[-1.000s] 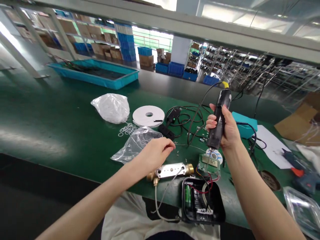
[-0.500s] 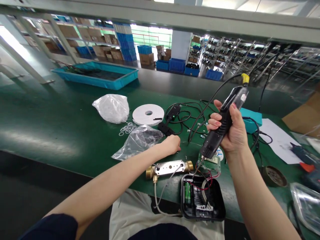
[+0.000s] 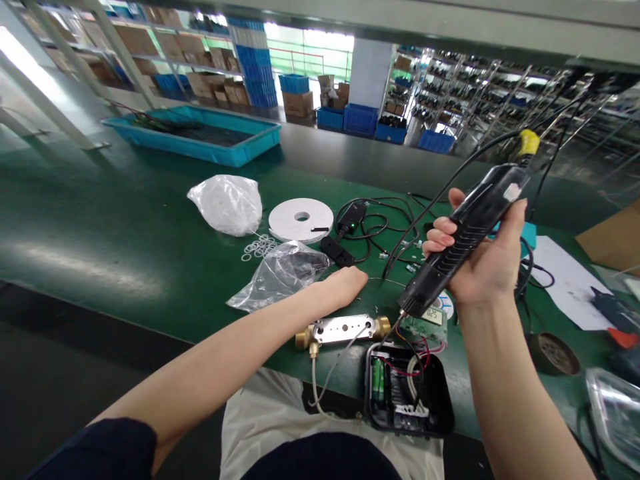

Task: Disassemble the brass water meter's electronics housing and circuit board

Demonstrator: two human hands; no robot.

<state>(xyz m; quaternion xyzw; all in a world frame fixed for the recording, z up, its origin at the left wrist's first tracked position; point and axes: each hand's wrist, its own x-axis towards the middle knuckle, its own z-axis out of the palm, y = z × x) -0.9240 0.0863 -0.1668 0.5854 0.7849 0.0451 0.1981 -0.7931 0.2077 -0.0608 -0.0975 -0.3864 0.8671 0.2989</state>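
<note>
R hand [image 3: 483, 263] clamped round black electric screwdriver [image 3: 463, 240], tilted, tip down just above circuit board [image 3: 425, 323]. L hand [image 3: 343, 287] flat on green tabletop [image 3: 125, 220], fingers loosely apart, holding nothing; brass-ended valve body [image 3: 343, 329] just below it, clear bag [image 3: 283, 272] to its left.

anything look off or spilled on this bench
Small white rings lie scattered loose on the green table beside the white bag. The black housing hangs over the table's near edge, wires exposed.
</note>
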